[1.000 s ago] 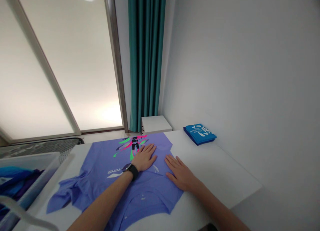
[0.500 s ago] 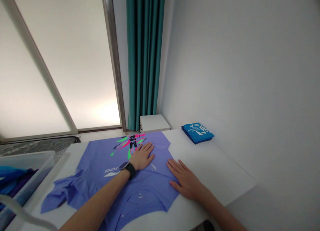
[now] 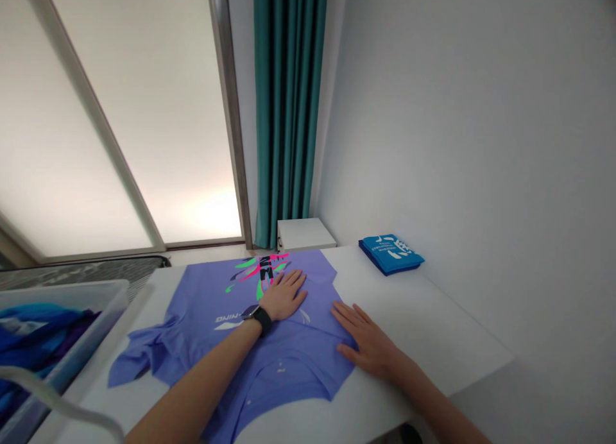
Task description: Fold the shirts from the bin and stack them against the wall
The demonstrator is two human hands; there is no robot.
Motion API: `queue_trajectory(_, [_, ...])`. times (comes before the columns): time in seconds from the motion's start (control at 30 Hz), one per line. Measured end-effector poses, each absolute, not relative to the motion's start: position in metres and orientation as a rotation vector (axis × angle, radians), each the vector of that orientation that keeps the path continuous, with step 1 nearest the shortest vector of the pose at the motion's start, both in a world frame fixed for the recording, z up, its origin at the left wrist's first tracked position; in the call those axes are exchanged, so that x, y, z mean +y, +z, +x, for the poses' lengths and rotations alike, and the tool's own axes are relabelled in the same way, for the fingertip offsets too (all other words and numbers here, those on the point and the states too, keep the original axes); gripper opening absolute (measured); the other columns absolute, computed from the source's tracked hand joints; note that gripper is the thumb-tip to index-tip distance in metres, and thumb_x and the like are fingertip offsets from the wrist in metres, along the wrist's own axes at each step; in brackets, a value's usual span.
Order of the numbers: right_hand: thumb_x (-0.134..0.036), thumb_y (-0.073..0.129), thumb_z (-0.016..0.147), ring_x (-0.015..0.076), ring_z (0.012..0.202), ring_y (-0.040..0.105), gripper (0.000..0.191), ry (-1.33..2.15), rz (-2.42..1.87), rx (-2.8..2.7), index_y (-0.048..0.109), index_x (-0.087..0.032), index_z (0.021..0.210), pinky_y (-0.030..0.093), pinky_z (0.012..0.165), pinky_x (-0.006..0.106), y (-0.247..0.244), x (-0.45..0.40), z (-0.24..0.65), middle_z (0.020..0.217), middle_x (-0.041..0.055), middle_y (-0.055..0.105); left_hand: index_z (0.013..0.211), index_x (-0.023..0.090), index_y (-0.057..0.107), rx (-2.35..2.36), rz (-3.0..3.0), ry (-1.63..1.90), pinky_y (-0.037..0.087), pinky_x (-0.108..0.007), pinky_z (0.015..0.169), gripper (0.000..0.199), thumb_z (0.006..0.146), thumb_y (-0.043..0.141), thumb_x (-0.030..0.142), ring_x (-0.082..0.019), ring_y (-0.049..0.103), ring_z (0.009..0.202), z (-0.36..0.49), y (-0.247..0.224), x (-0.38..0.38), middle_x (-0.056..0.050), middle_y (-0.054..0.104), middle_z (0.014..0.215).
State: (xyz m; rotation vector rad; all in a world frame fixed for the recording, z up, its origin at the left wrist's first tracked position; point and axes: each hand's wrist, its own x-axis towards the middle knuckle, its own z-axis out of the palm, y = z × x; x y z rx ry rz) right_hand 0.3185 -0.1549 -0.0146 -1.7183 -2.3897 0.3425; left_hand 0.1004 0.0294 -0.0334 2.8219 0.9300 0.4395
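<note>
A purple-blue T-shirt (image 3: 197, 303) with a bright pink, green and black print lies spread over a white table (image 3: 414, 328), its neckline toward me. The sleeve on the left is wrinkled; the right side is folded inward. My left hand (image 3: 283, 295), with a black watch on the wrist, rests flat on the shirt beside the print, fingers stretched out. At the shirt's right edge my right hand (image 3: 368, 341) lies flat, fingers extended, partly on the cloth and partly over the tabletop. Neither hand grips anything.
A folded blue garment (image 3: 391, 254) lies on the table at the back right, near the wall. To the left stands a clear plastic bin (image 3: 113, 303) with blue and purple clothes. A pale curved bar (image 3: 58, 402) crosses the lower left. Behind the table is a white cabinet (image 3: 305, 233).
The whole view has shifted slightly, so everything appears farther right and more of the bin shows. Both hands stay in the same places on the shirt.
</note>
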Motion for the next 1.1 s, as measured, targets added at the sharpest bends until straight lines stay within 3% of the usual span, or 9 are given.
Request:
queue_trajectory(0.13, [-0.045,0.037,0.097,0.0215,0.144,0.023,0.061,0.279,-1.813,-2.280,0.029,-0.017,0.151,0.017,0.119,0.046,-0.012,-0.143,0.310,0.156,0.0105,0.027,0.142,0.021,0.043,0.968,2.704,0.518,0.018,-0.047,0.118,0.049,0.099,0.033,0.039,-0.021,0.032,0.142,0.096,-0.024,0.034,-0.008,0.040,0.151])
queue_trajectory(0.23, [-0.039,0.036,0.097,0.0215,0.143,0.025,0.058,0.173,-1.805,-2.289,0.032,-0.015,0.149,0.017,0.119,0.046,-0.008,-0.126,0.293,0.155,0.0109,0.030,0.143,0.018,0.043,1.003,2.634,0.589,0.023,-0.042,0.117,0.049,0.098,0.034,0.035,-0.020,0.036,0.140,0.076,-0.011,0.041,-0.009,0.042,0.150])
queue_trajectory(0.33, [-0.041,0.036,0.097,0.0225,0.144,0.024,0.059,0.132,-1.803,-2.328,0.033,-0.013,0.148,0.016,0.119,0.046,-0.005,-0.102,0.270,0.155,0.0113,0.029,0.145,0.018,0.040,1.010,2.682,0.582,0.027,-0.038,0.116,0.052,0.096,0.038,0.035,-0.020,0.038,0.138,0.043,-0.002,0.037,-0.010,0.042,0.150])
queue_trajectory(0.6, [-0.049,0.031,0.096,0.0300,0.145,0.017,0.065,0.105,-2.016,-2.228,0.034,-0.011,0.148,0.011,0.116,0.054,-0.008,-0.052,0.213,0.157,0.0154,0.024,0.149,0.024,0.032,1.186,2.805,0.341,0.026,-0.047,0.115,0.057,0.098,0.035,0.048,-0.024,0.032,0.142,-0.029,-0.018,-0.013,-0.009,0.034,0.154])
queue_trajectory(0.9, [-0.048,0.022,0.098,0.0259,0.146,0.015,0.066,0.068,-2.102,-2.086,0.025,-0.009,0.151,0.006,0.117,0.050,-0.021,-0.055,0.199,0.158,0.0135,0.019,0.149,0.025,0.033,1.162,2.875,0.339,0.024,-0.045,0.117,0.055,0.100,0.030,0.049,-0.022,0.031,0.142,-0.045,-0.027,-0.025,-0.008,0.034,0.154])
queue_trajectory(1.1, [-0.048,0.027,0.096,0.0270,0.146,0.017,0.067,0.136,-2.092,-2.126,0.028,-0.009,0.150,0.006,0.117,0.051,-0.025,-0.067,0.191,0.158,0.0142,0.021,0.150,0.023,0.032,1.167,2.869,0.316,0.023,-0.047,0.117,0.056,0.100,0.030,0.048,-0.024,0.029,0.143,-0.045,-0.026,-0.025,-0.009,0.032,0.155])
